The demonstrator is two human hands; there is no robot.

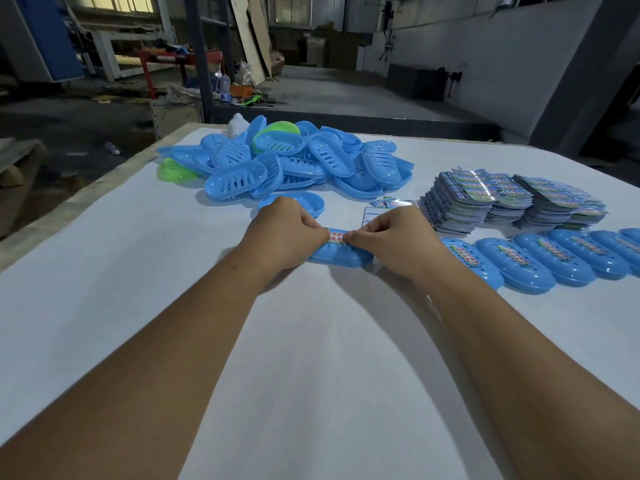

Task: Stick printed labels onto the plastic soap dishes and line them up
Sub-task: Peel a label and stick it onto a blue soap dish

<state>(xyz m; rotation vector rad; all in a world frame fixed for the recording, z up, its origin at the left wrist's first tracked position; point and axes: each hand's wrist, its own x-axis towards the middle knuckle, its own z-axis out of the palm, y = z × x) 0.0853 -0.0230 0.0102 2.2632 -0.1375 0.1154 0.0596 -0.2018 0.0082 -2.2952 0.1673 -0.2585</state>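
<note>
A blue soap dish [341, 255] lies on the white table [138, 271] in the middle, mostly covered by both hands. A printed label [336, 235] with red characters sits on top of it. My left hand [289, 230] and my right hand [389, 232] have curled fingers and pinch the label from either side, fingertips meeting over the dish. To the right runs a row of labelled blue dishes [540, 259]. Stacks of printed labels [502, 199] stand behind that row.
A heap of unlabelled blue dishes [284, 161] with a few green ones [175, 171] fills the far middle of the table. One single blue dish [311, 202] lies just beyond my left hand. A few loose labels [384, 202] lie beside the stacks.
</note>
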